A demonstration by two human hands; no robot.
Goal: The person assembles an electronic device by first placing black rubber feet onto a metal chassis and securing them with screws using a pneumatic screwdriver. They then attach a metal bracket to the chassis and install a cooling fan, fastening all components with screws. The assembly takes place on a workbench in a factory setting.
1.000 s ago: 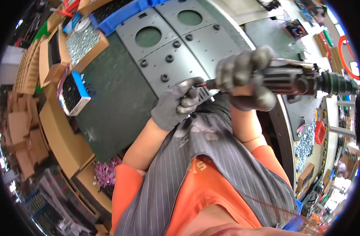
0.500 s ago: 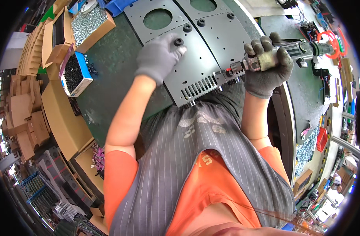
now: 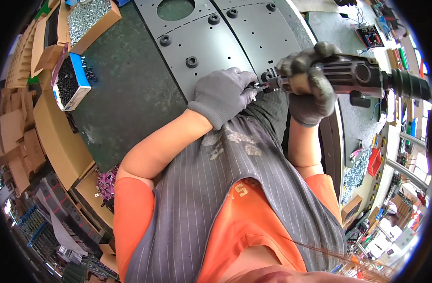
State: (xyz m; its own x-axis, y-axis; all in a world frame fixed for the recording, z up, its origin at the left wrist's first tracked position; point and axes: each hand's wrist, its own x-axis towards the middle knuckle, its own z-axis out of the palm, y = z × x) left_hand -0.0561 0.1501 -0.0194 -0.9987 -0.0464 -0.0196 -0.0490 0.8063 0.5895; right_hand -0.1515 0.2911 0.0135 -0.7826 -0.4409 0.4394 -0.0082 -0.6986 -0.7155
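Note:
My left hand (image 3: 224,94), in a grey glove, pinches a small shiny screw (image 3: 258,87) at the near edge of the panels. The tip of a black power screwdriver (image 3: 349,75) meets it there. My right hand (image 3: 310,80), in a dark worn glove, wraps round the front of that tool, which lies nearly level and points left. Beneath are two grey metal panels (image 3: 211,49) side by side, with round cutouts and small holes. Black round feet sit on them, among them one foot (image 3: 192,62) just beyond my left hand. My hands partly hide the slotted near edge.
To the left on the green bench (image 3: 126,89) stand a carton of silver screws (image 3: 87,20) and a box of black screws (image 3: 68,84), some spilled beside it. Cardboard boxes (image 3: 20,127) are stacked farther left. A red bin (image 3: 374,161) stands at the right.
My left hand has set a black foot down on the left panel and come nearer, to the screwdriver's tip. The screwdriver has shifted slightly and turned more level. The whole view has shifted a little.

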